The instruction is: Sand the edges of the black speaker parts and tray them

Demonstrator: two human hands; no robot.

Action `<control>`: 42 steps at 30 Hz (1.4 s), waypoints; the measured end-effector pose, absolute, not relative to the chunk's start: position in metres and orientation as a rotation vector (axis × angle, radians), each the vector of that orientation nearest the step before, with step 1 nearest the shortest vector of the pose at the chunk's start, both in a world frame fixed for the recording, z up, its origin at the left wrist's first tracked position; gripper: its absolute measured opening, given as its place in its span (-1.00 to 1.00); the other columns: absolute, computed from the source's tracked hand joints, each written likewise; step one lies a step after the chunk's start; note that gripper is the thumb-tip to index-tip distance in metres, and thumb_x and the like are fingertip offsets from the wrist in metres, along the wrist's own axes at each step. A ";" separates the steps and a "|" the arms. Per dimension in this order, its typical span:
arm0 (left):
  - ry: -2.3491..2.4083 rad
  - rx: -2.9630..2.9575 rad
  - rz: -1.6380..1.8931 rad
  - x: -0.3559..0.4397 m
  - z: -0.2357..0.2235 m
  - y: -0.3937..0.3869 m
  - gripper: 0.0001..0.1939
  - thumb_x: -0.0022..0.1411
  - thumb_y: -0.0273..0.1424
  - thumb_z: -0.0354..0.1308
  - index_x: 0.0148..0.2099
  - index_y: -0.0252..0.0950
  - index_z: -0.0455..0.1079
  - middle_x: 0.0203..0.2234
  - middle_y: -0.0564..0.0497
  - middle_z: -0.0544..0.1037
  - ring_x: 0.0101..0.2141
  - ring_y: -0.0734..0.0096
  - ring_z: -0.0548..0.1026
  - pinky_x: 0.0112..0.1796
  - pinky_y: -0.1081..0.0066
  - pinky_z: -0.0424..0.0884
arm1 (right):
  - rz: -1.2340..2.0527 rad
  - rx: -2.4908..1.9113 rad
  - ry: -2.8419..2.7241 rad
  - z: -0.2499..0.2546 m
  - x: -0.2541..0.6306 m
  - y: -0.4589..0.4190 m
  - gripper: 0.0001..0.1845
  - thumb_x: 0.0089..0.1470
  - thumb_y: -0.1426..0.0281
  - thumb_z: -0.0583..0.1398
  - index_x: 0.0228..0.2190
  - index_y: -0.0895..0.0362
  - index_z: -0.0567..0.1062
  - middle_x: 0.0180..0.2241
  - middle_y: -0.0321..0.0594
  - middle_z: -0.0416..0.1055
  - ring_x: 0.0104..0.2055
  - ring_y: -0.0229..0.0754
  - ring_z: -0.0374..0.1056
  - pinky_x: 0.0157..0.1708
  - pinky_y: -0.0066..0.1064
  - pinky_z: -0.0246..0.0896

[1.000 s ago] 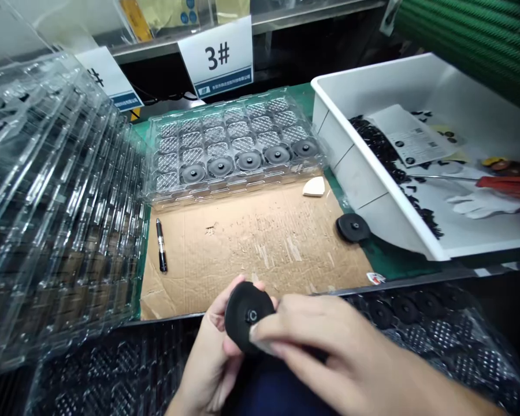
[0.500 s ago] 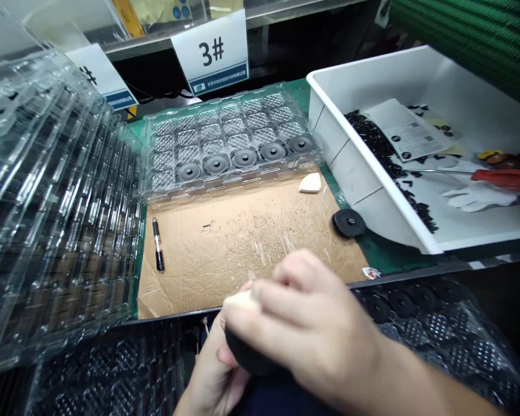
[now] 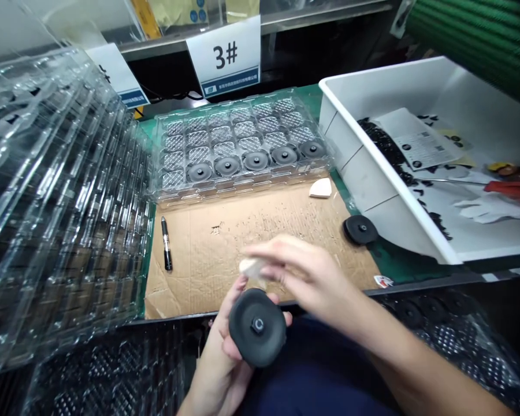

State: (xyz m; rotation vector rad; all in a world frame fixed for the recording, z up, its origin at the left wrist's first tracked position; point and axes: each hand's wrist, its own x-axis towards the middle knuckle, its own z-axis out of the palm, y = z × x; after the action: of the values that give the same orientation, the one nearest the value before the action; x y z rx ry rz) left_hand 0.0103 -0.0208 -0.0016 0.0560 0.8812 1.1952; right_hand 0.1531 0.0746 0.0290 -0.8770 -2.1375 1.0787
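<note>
The left hand [image 3: 227, 352] sits low in view, palm up and cupped, its wrist [image 3: 198, 398] running off the bottom edge. Its fingertips [image 3: 282, 316] curl up and around, closed on a held object. The right hand [image 3: 305, 277] hangs just above and to the right of those fingertips, not touching them, back upward and tilted. Its fingers [image 3: 271, 249] reach left, close together, pinching lightly at the tips. The bare right forearm [image 3: 398, 358] slopes away to the lower right corner.
</note>
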 end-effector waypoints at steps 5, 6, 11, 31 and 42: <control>0.756 -0.007 1.200 -0.003 0.001 -0.011 -0.52 -0.17 -0.22 0.31 -0.10 0.00 0.44 -0.12 -0.01 0.57 -0.15 0.12 0.53 -0.22 0.33 0.50 | 1.218 -1.300 -2.096 -0.029 0.157 0.075 -0.78 0.10 0.52 0.11 -0.24 0.08 0.48 -0.27 -0.22 0.34 -0.20 -0.22 0.34 -0.20 -0.37 0.29; 0.753 -0.019 1.212 -0.005 0.000 -0.011 -0.53 -0.16 -0.23 0.31 -0.09 0.00 0.44 -0.11 0.00 0.57 -0.14 0.13 0.53 -0.21 0.33 0.49 | 1.209 -1.342 -2.098 -0.039 0.157 0.070 -0.81 0.10 0.50 0.10 -0.29 0.10 0.50 -0.28 -0.21 0.32 -0.20 -0.21 0.35 -0.20 -0.35 0.30; 0.761 -0.051 1.267 -0.010 -0.005 -0.009 -0.48 -0.14 -0.23 0.30 -0.04 -0.06 0.41 -0.07 -0.05 0.54 -0.07 0.09 0.48 -0.16 0.35 0.48 | 1.138 -1.505 -2.107 -0.061 0.156 0.043 -0.68 0.01 0.40 0.19 -0.13 0.12 0.46 -0.13 -0.11 0.26 -0.25 -0.16 0.38 -0.28 -0.29 0.35; 0.922 0.006 1.242 0.001 -0.013 -0.014 -0.56 0.00 -0.32 0.28 0.00 -0.16 0.41 -0.11 -0.08 0.56 -0.12 0.28 0.49 -0.20 0.48 0.45 | 0.885 -0.926 -2.325 0.045 0.118 0.043 -0.69 0.16 0.52 -0.05 -0.15 0.24 0.41 -0.34 -0.11 0.45 -0.33 -0.14 0.31 -0.29 -0.28 0.24; 0.985 0.069 1.242 0.006 0.005 -0.005 -0.49 -0.18 -0.34 0.39 -0.08 -0.13 0.46 -0.15 -0.01 0.57 -0.15 0.25 0.50 -0.16 0.44 0.43 | 1.145 -0.847 -2.253 0.047 0.138 0.043 -0.74 0.14 0.55 0.00 -0.18 0.17 0.41 -0.29 -0.22 0.46 -0.30 -0.23 0.31 -0.26 -0.39 0.17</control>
State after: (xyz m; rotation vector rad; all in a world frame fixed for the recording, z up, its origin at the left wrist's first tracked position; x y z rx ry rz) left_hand 0.0062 -0.0049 0.0047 0.0692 0.9847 1.2418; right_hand 0.1383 0.0429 0.0469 -0.8471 -2.2532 1.1446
